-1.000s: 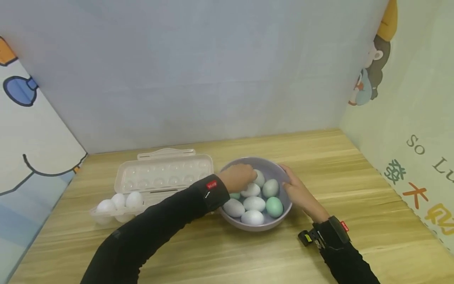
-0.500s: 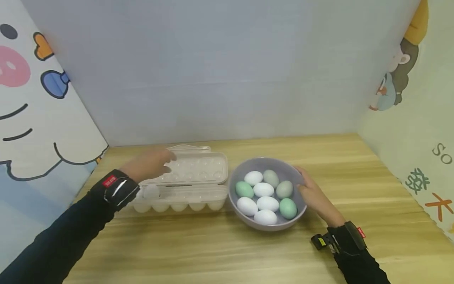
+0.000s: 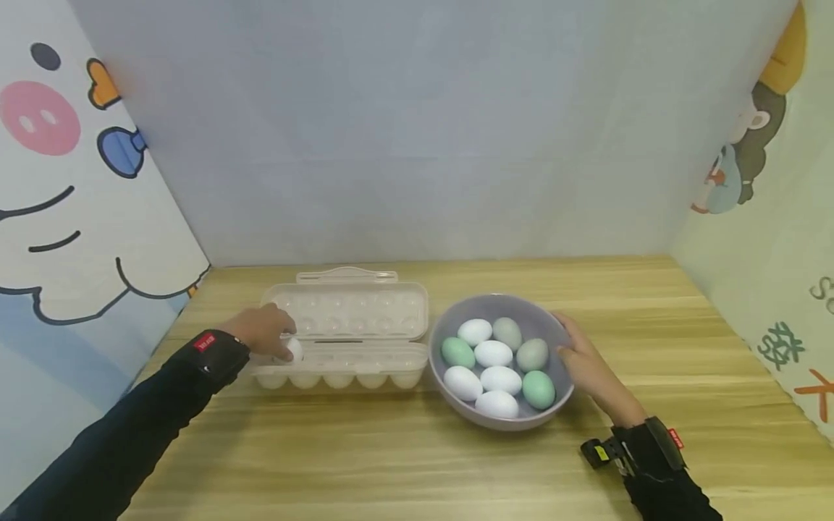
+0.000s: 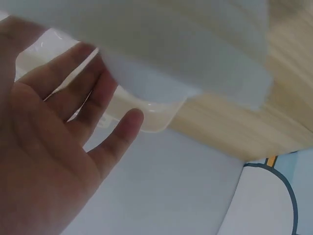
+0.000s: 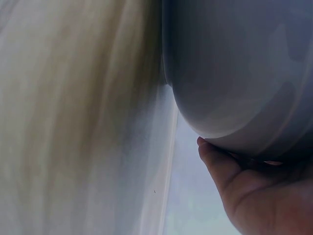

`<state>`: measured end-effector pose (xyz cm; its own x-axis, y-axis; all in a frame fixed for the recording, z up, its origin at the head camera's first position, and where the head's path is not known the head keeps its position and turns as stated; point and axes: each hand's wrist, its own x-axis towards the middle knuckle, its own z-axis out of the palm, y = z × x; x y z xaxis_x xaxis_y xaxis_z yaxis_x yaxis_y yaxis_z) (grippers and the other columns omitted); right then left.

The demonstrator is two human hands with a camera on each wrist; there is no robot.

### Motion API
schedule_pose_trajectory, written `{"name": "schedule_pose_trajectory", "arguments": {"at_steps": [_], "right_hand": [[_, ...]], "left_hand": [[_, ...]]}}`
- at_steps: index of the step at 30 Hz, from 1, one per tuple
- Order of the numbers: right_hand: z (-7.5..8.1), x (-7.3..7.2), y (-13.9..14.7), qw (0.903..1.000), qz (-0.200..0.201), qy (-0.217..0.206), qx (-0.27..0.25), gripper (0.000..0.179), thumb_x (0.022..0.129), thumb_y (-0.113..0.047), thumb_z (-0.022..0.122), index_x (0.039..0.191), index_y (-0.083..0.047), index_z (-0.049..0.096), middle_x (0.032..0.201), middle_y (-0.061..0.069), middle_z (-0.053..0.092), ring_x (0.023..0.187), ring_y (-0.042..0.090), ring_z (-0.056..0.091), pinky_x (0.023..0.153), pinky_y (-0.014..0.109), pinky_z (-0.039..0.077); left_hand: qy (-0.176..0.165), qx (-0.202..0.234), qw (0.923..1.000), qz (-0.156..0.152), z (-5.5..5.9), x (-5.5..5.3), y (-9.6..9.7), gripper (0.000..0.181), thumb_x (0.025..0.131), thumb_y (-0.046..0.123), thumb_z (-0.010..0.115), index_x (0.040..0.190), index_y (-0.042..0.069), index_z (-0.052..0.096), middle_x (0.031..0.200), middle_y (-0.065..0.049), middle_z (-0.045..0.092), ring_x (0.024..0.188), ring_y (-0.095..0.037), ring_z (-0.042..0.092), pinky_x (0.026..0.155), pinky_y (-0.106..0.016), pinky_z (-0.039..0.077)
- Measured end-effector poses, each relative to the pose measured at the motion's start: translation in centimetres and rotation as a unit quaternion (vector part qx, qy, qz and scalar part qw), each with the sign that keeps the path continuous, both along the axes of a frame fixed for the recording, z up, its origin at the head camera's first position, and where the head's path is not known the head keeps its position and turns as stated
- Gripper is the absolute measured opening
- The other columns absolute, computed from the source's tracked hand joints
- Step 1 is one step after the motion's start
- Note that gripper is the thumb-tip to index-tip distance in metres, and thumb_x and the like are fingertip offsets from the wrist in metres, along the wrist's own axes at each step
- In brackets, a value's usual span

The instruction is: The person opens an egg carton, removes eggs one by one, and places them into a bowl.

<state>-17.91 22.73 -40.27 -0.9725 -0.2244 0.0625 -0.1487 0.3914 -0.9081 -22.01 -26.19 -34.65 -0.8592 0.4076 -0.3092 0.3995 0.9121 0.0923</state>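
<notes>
My left hand reaches over the left end of a pale translucent egg carton, which has its lid up. A white egg sits at that end, right beside my fingertips and partly covered by them. In the left wrist view my left hand has its fingers spread, not closed round anything; the carton's blurred side hides part of it. My right hand grips the right rim of a grey-purple bowl holding several white, grey and green eggs. Seen from the right wrist, my fingers lie against the bowl's outside.
The carton's lid leans back behind its cups. Carton and bowl stand almost side by side on a wooden table. A grey wall closes off the back, with printed panels left and right.
My left hand has gone from inside the bowl to the carton's left end, then lowered beside the white egg. The right hand has kept its hold on the bowl. The head view has shifted left.
</notes>
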Motion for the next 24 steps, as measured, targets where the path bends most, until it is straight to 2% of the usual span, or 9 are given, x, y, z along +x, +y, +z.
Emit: {"name": "schedule_pose_trajectory", "arguments": {"at_steps": [6,10,14,17,19,22,24], "right_hand": [[-0.2,0.0,0.0,1.0000,-0.002,-0.002,-0.004,0.056,0.085,0.005,0.029,0.139,-0.004,0.016,0.141,0.025,0.018,0.123,0.047,0.025,0.091,0.061,0.033],[-0.2,-0.1,0.0,1.0000,-0.004,-0.003,-0.002,0.056,0.085,0.005,0.029,0.139,-0.005,0.017,0.141,0.025,0.019,0.123,0.046,0.025,0.091,0.061,0.033],[-0.4,-0.3,0.0,1.0000,-0.002,-0.003,-0.007,0.057,0.084,0.005,0.029,0.139,-0.006,0.018,0.141,0.025,0.021,0.123,0.046,0.026,0.090,0.061,0.033],[-0.5,-0.4,0.0,1.0000,-0.004,-0.002,-0.006,0.057,0.084,0.005,0.029,0.139,-0.006,0.019,0.141,0.025,0.021,0.123,0.046,0.026,0.090,0.061,0.034],[-0.5,-0.4,0.0,1.0000,-0.005,-0.002,-0.003,0.057,0.084,0.005,0.029,0.139,-0.006,0.019,0.141,0.025,0.021,0.123,0.046,0.026,0.090,0.061,0.033],[-0.5,-0.4,0.1,0.9999,-0.010,-0.005,0.002,0.056,0.084,0.004,0.029,0.139,-0.006,0.018,0.142,0.024,0.020,0.124,0.046,0.025,0.091,0.061,0.032],[-0.6,-0.4,0.1,0.9999,-0.013,-0.007,0.002,0.056,0.084,0.004,0.029,0.139,-0.005,0.018,0.142,0.024,0.020,0.124,0.046,0.025,0.092,0.061,0.031]], "left_hand": [[-0.021,0.021,0.9993,-0.021,-0.3,-0.1,0.8,0.020,0.073,0.017,0.070,0.084,0.007,0.057,0.080,-0.001,0.053,0.071,-0.018,0.046,0.065,-0.037,0.043],[-0.005,0.049,0.9981,-0.036,-0.2,0.1,1.1,0.024,0.070,0.011,0.072,0.087,0.004,0.057,0.083,-0.003,0.055,0.076,-0.020,0.048,0.071,-0.040,0.045],[0.045,0.078,0.9934,-0.070,0.2,0.3,1.1,0.029,0.067,0.007,0.071,0.093,0.000,0.059,0.090,-0.009,0.058,0.085,-0.027,0.053,0.077,-0.045,0.045],[0.092,0.115,0.9846,-0.094,1.3,0.2,2.0,0.032,0.065,0.004,0.066,0.096,-0.002,0.060,0.094,-0.014,0.059,0.090,-0.032,0.054,0.079,-0.046,0.046],[0.112,0.147,0.9769,-0.107,2.4,0.2,3.4,0.034,0.065,0.002,0.065,0.099,-0.002,0.060,0.096,-0.014,0.058,0.090,-0.030,0.054,0.078,-0.044,0.047],[0.129,0.191,0.9621,-0.145,4.3,0.4,6.6,0.037,0.067,0.002,0.064,0.103,0.001,0.061,0.096,-0.010,0.056,0.088,-0.024,0.052,0.075,-0.037,0.048],[0.139,0.211,0.9494,-0.187,5.2,0.6,9.2,0.037,0.067,0.003,0.064,0.105,0.004,0.061,0.095,-0.008,0.055,0.087,-0.021,0.050,0.073,-0.034,0.047]]}}
